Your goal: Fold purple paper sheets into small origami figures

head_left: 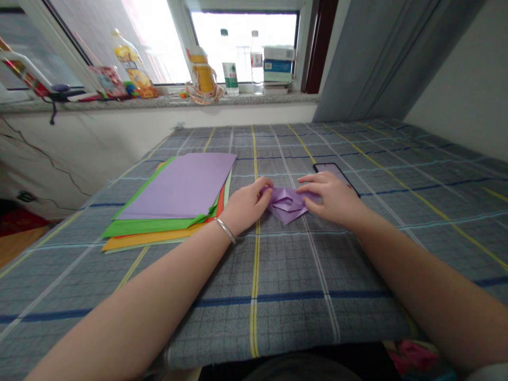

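Note:
A small piece of folded purple paper lies on the plaid cloth between my two hands, with raised folds in its middle and a point toward me. My left hand pinches its left corner between thumb and fingers. On the other side, my right hand grips the right part of the paper, thumb below and fingers above. A silver bangle circles my left wrist. Just behind my right hand is a phone, partly covered by it.
Left of my hands lies a stack of coloured paper, purple on top, green and orange below. The plaid cloth covers the surface. On the windowsill stand a yellow cup, an orange drink bottle, a clear bottle and boxes.

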A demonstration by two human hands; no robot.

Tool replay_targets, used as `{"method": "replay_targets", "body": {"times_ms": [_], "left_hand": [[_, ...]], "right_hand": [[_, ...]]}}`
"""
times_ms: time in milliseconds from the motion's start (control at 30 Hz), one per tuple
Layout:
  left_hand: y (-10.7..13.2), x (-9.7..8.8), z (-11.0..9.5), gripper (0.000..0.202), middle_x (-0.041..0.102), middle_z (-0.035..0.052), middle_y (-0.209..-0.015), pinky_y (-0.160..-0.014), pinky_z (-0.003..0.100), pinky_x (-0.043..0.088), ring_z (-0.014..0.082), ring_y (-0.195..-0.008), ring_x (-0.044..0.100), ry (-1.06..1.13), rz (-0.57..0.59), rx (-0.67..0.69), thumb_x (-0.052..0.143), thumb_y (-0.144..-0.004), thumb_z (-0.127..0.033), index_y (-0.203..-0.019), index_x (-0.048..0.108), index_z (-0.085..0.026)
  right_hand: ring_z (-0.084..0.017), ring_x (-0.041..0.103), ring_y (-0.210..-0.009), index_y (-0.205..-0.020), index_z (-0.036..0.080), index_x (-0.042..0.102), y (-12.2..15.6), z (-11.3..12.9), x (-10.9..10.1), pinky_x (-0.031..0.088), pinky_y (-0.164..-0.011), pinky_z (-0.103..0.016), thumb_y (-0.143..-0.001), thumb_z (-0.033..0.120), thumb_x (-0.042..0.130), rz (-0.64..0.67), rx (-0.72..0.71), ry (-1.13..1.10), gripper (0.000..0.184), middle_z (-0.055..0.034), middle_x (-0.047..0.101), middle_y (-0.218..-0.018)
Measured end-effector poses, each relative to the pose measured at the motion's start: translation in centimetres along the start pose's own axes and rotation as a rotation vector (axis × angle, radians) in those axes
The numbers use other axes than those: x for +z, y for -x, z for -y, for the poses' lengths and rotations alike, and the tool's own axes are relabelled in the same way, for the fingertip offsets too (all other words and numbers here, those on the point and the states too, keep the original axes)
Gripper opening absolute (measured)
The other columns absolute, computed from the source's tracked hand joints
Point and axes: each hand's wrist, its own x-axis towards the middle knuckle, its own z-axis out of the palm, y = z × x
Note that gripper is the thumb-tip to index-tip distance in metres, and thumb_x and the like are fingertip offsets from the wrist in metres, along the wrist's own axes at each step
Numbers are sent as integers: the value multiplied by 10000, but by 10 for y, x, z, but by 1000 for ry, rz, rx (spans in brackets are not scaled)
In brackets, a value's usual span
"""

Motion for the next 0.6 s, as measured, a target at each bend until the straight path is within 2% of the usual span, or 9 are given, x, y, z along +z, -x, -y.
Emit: {"method": "replay_targets", "body": {"times_ms": [100,200,267,367,500,600], "left_hand": [[2,5,-6,323,685,37,-984,-748,310,484,190,-841,648,60,-8,31,389,-957,-366,-1231,491,-229],[3,9,-9,385,653,59,-1144,-838,331,498,192,-968,640,119,-57,73,409,-956,-336,-1325,420,-228],[4,12,-9,426,633,63,-1190,-873,340,497,188,-996,634,157,-99,96,417,-953,-315,-1368,375,-231],[4,15,-8,522,619,57,-1205,-840,338,513,169,-923,644,196,-141,100,458,-932,-299,-1425,293,-253],[3,19,-8,639,611,63,-1199,-755,318,525,151,-844,640,233,-150,75,512,-902,-323,-1462,211,-266],[3,21,-9,628,613,66,-1189,-759,316,520,147,-843,635,234,-124,56,515,-899,-315,-1457,234,-249]], "right_hand": [[-266,528,-1144,-1062,225,710,-1,4,-4,396,-983,-418,-805,384,666,37,-169,75,306,-56,659,-1215],[-294,526,-1116,-1089,199,695,-3,16,-10,373,-960,-422,-783,433,691,84,-266,205,385,-78,698,-1117],[-300,548,-1041,-1047,178,704,-5,27,-13,367,-907,-424,-797,432,667,109,-247,304,358,-103,719,-1011],[-287,562,-926,-940,158,713,-7,42,-13,341,-859,-421,-833,358,592,148,-155,409,258,-105,729,-888],[-267,569,-887,-901,151,719,-10,50,-5,314,-842,-411,-868,233,490,157,-73,453,246,-107,737,-881],[-257,589,-862,-836,155,725,-15,50,-2,317,-804,-403,-894,237,475,215,-25,446,269,-107,743,-867]]}}
